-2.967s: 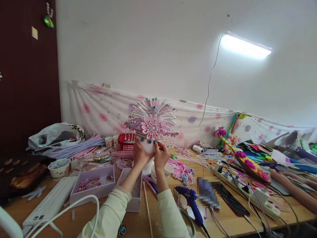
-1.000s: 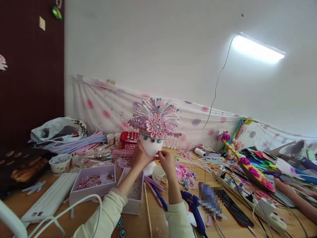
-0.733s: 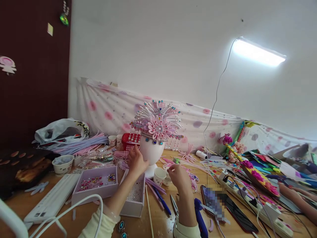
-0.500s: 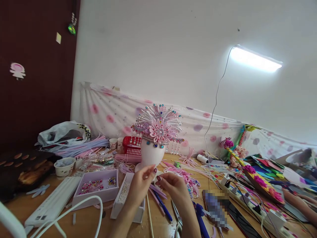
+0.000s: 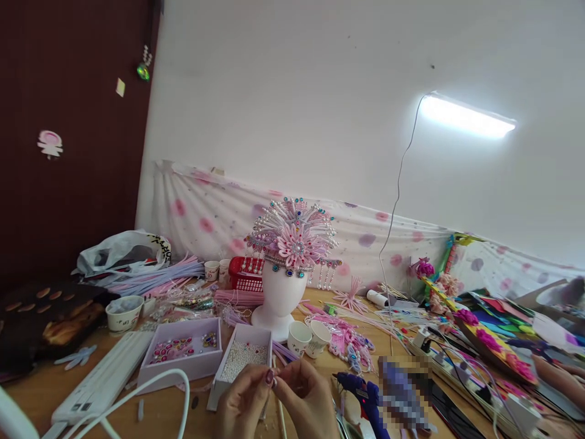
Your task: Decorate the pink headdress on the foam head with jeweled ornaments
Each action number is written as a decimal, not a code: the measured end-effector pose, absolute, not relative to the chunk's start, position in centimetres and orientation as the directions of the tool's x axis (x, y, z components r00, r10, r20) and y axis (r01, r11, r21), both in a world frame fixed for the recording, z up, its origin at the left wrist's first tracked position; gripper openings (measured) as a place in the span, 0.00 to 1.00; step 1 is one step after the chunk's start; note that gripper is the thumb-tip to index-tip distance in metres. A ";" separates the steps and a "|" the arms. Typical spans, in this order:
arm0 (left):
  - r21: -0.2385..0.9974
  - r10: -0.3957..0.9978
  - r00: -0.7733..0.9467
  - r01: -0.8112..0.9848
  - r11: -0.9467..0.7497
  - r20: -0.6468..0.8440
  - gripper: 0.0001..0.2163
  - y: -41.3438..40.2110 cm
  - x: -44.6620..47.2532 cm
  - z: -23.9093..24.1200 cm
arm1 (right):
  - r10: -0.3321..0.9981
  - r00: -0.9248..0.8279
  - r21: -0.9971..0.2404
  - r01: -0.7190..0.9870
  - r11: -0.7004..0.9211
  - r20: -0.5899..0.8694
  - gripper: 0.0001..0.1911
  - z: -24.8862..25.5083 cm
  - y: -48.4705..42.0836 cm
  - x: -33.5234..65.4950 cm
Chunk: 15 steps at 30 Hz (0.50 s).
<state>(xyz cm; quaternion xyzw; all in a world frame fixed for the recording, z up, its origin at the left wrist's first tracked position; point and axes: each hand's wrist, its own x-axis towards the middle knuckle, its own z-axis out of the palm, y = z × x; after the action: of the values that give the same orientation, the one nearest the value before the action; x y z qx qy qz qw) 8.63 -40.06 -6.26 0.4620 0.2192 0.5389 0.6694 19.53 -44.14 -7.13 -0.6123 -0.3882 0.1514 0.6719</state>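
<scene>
- Left hand [image 5: 243, 399]: fingers curled, tips meeting the right's; cannot tell whether it grips anything.
- Right hand [image 5: 305, 396]: fingers likewise curled; any held item too small to tell.
- Pearl box [image 5: 253, 334], white beads inside: just beside left hand, 11 o'clock.
- Pink-and-white headdress [image 5: 298, 244]: on white head form [image 5: 284, 297], 12 o'clock from hands.
- Blue glue gun [image 5: 359, 387]: 3 o'clock, near right hand.
</scene>
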 end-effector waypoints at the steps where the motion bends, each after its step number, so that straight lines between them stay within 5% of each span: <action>1: 0.843 0.930 0.324 -0.537 0.027 0.177 0.20 -40.1 8.6 -6.2 | 0.657 0.653 -0.924 0.322 0.207 0.375 0.21 -6.8 -44.2 19.2; 8: 0.607 0.902 0.418 -0.692 0.390 -0.103 0.16 -39.6 8.6 -7.6 | 0.571 0.560 -0.792 0.515 0.327 0.600 0.10 -5.1 -44.6 17.1; 15: 0.513 0.883 0.438 -0.726 0.457 -0.166 0.09 -38.4 7.1 -7.1 | 0.596 0.620 -0.856 0.295 0.425 0.510 0.18 -5.7 -45.2 18.0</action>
<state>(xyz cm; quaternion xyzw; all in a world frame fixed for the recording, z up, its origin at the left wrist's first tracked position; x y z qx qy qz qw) 7.12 -38.42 -7.06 0.1868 0.2100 0.4865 0.8272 17.98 -45.22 -5.73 -0.5263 -0.4235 0.1029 0.7301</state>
